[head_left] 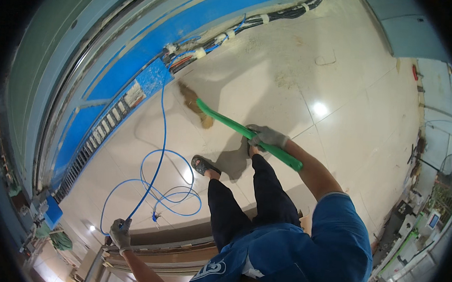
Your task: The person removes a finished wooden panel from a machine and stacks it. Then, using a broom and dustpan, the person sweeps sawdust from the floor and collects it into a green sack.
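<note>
My right hand [268, 137], in a grey glove, is closed around the green handle of a brush [227, 122]. Its brown bristles [197, 107] reach toward the tiled floor ahead of my feet; whether they touch it I cannot tell. At the lower left my gloved left hand [120, 233] grips a thin blue hose [164, 123]. From that hand the hose runs up to the blue machine base [153, 78], and more of it lies in loose loops on the floor beside my left foot.
Along the machine base runs a bundle of dark cables [251, 22]. Beside it sits a dark slotted chain [103, 129]. Stacked boards [175, 254] lie close by my left leg. A grey-green cabinet [412, 30] stands at the far right. Dust spots and a bent wire [326, 61] mark the floor.
</note>
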Available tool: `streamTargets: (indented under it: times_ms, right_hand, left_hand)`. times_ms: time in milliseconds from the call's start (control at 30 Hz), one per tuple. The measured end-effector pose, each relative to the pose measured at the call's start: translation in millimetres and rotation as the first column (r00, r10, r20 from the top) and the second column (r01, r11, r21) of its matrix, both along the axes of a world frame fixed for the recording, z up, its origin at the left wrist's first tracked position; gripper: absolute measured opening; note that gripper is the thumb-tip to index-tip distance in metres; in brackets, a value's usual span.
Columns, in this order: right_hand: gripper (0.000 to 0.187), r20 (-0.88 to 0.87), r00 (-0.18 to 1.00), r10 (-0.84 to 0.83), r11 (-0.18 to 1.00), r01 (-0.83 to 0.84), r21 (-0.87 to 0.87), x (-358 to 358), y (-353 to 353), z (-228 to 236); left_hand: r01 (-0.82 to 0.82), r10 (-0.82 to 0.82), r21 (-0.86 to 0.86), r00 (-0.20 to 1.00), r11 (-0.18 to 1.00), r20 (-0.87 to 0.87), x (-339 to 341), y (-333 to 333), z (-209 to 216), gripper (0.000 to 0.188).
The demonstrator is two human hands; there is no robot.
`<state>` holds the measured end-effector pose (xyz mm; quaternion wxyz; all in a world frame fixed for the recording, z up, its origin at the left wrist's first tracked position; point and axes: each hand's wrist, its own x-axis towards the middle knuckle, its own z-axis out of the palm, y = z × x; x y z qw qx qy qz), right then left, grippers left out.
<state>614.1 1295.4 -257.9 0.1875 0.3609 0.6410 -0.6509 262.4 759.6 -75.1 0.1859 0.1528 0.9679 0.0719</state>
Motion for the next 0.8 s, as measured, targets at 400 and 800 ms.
streamTargets:
  times_ms: [400, 800]
  right_hand:
    - [0.027, 0.053, 0.768, -0.639, 0.769, 0.636, 0.055, 80, 339, -69]
    - [0.066, 0.359, 0.91, -0.205, 0.967, 0.244, -0.066, 279, 163, 104]
  left_hand:
    - [-0.077, 0.078, -0.097, 0.997, 0.992, 0.003, 47, 38, 11, 0.034]
    - [0.187, -0.336, -0.485, 0.911, 0.854, -0.241, 42, 104, 3, 0.043]
